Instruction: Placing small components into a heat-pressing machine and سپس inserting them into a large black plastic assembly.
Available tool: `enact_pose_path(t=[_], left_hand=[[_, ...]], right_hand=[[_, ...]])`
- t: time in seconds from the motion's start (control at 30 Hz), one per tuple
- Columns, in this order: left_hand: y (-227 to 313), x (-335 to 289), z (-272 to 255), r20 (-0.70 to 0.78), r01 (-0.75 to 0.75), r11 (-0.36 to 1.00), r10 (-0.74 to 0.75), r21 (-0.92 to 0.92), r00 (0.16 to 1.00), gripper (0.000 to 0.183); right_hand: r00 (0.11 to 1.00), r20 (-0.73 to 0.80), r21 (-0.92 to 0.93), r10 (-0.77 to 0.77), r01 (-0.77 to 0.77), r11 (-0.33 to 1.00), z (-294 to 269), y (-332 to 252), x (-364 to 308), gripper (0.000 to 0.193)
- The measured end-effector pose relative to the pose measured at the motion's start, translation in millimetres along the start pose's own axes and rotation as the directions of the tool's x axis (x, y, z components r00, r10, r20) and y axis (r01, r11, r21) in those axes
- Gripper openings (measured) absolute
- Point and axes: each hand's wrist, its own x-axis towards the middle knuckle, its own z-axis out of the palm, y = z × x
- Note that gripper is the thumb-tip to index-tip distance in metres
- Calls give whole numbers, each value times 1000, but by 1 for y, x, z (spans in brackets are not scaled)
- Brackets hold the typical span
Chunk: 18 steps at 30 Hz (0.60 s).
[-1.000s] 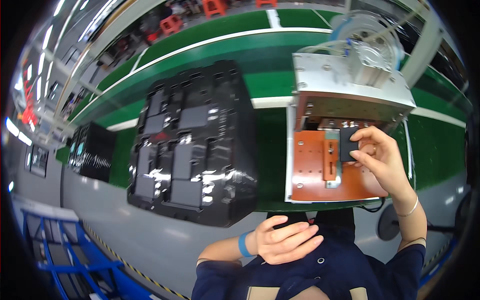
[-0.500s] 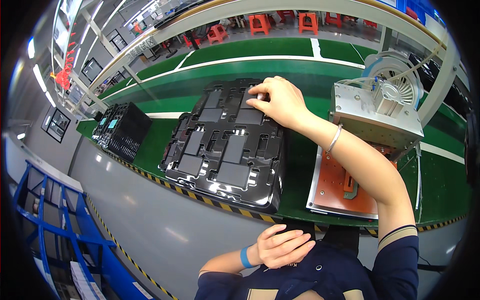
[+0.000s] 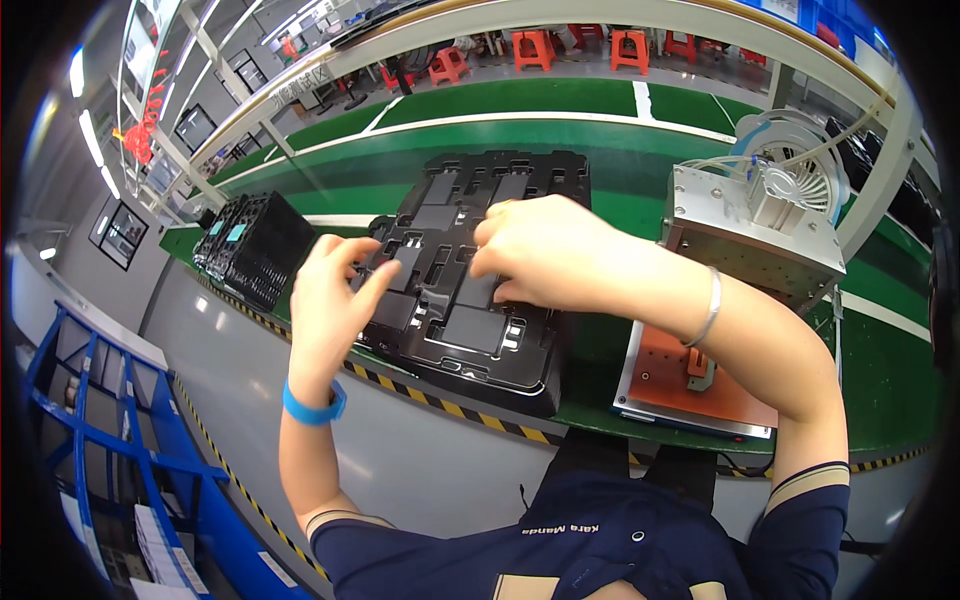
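A stack of glossy black moulded trays (image 3: 440, 350) stands on the green bench, with flat dark rectangular pieces (image 3: 472, 330) in the top tray's recesses. Beside the tray's left edge is my left hand (image 3: 335, 300), thumb and fingers apart, with nothing seen between them. My right hand (image 3: 550, 255) hangs over the middle of the tray. Its fingers are bent, the thumb stands apart from them, and the fingertips are close to a dark piece in a recess. The back of the hand hides part of the tray's right side.
Right of the trays sits a metal fixture (image 3: 740, 225) over an orange base plate (image 3: 665, 385). A second stack of black trays (image 3: 260, 245) is at the left. Yellow-black tape (image 3: 470, 412) lines the bench's front edge. A blue rack (image 3: 130, 450) stands lower left.
My left hand has risen from in front of my body to the tray's left side, its fingers spreading. My right hand has come nearer from the tray's far part to its middle.
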Motion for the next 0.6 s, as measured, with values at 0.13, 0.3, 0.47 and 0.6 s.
enact_pose_path(t=[0.13,0.3,0.47,0.6], left_hand=[[-1,25,23,241,90,991,-112,100,964,40],[-22,50,15,512,190,981,-183,39,839,44],[1,60,15,573,397,916,-351,47,741,33],[-22,63,13,516,248,952,-125,-177,848,21]], right_hand=[[997,49,-220,-60,69,973,-2,-9,12,7],[961,31,-436,-276,262,861,12,-24,20,8],[948,-89,-457,-305,233,858,26,-4,9,9],[874,-371,-454,-313,123,882,14,11,-24,9]])
